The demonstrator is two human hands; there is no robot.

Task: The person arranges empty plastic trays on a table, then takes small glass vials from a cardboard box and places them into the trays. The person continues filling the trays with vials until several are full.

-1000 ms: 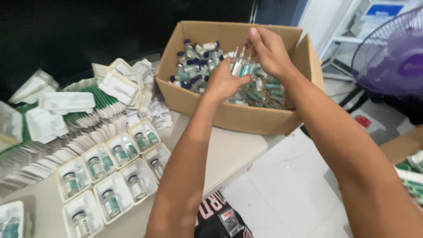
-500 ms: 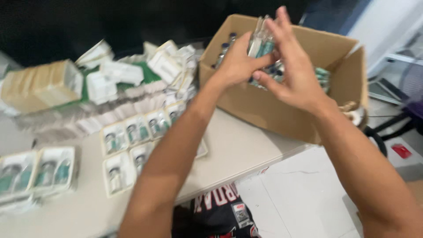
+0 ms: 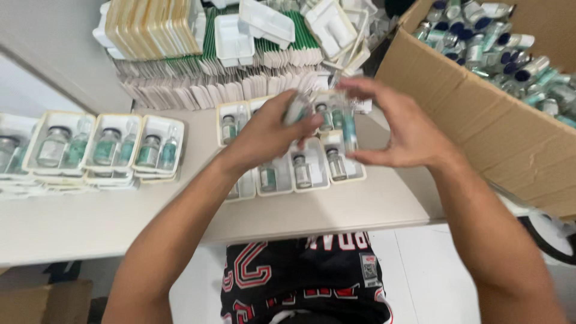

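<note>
Vials (image 3: 298,108) between both hands, above trays (image 3: 312,171)

box (image 3: 480,114): your right, brown cardboard, open
trays (image 3: 114,147): your left, white, holding green-labelled vials
cartons (image 3: 240,90): behind, flat, white-green stack

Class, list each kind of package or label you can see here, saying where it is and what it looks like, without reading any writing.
Cardboard box: right, open, brown, full of vials.
Filled trays: left on the table, white, rectangular, holding green-labelled vials.
Trays under the hands: centre, white, one vial each.
Empty trays: top centre, white, loosely piled.
Flat cartons: top, packed in rows, white and green edges.
Vial labels: in the box, green bands.
</note>
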